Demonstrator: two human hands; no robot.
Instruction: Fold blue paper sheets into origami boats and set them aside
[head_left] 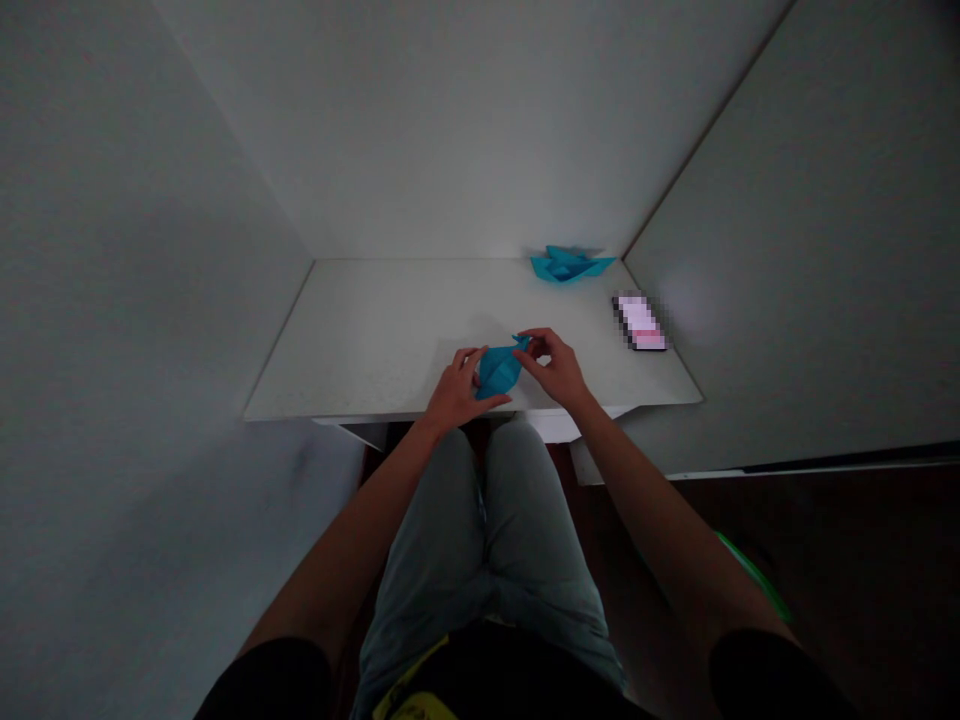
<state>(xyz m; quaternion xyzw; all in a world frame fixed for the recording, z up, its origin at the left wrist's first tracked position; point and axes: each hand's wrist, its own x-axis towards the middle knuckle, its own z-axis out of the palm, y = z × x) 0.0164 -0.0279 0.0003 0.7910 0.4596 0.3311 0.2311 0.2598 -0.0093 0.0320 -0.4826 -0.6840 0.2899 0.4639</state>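
A folded blue origami paper piece [499, 372] is held between my two hands, just above the front part of the white table. My left hand [459, 388] grips its left side, with the thumb along the near edge and the fingers at the far edge. On the other side, my right hand [551, 362] pinches the narrow upper right tip between thumb and fingers. Parts of the paper are covered by my fingertips. Farther back stands a blue origami paper boat [571, 266], close to the wall and touched by neither hand.
The white table [352, 330] sits in a corner with walls at the back, left and right. A phone [640, 322] with a lit, pixelated screen lies at the table's right side. My legs [480, 510] are under the front edge.
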